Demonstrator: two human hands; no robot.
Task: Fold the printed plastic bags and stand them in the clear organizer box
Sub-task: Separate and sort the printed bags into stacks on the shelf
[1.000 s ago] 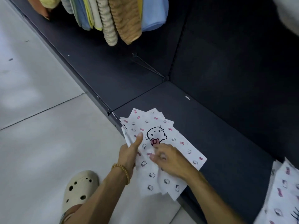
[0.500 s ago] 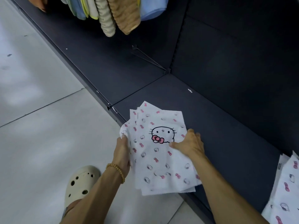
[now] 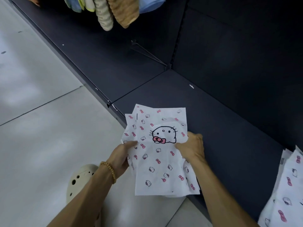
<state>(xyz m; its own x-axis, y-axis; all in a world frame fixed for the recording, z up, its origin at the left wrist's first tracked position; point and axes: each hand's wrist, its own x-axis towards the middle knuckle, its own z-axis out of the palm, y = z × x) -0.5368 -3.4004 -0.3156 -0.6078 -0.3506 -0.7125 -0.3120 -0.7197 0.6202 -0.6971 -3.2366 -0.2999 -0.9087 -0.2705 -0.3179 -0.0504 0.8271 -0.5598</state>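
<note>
Since the earlier frames the fanned sheets have been drawn together and turned, so the large cat print now faces up and nearly square to the view. Both hands have shifted outward to opposite edges.

Stack of printed plastic bags [image 3: 162,154]: held above the front edge of the dark shelf [image 3: 229,136], partly over the tiled floor [image 3: 41,145]. Several bags remain staggered at the upper left corner; alignment is incomplete.

Left hand [image 3: 119,158]: thumb lies on the stack's left edge and pinches it; the fingers beneath are hidden. Right hand [image 3: 192,147]: curled round the right edge, thumb on top.

Second pile of printed bags [image 3: 285,185] lies on the shelf at far right, well apart. Clear organizer box: not in view.

Assessment: the step in hand appears to be squaring the stack before folding. Recommended practice: tap one long edge against the shelf so the offset corners fall flush, keep grip light so slick plastic can slide, then fold on a flat surface rather than in the air. A tight grip risks creasing the print.
</note>
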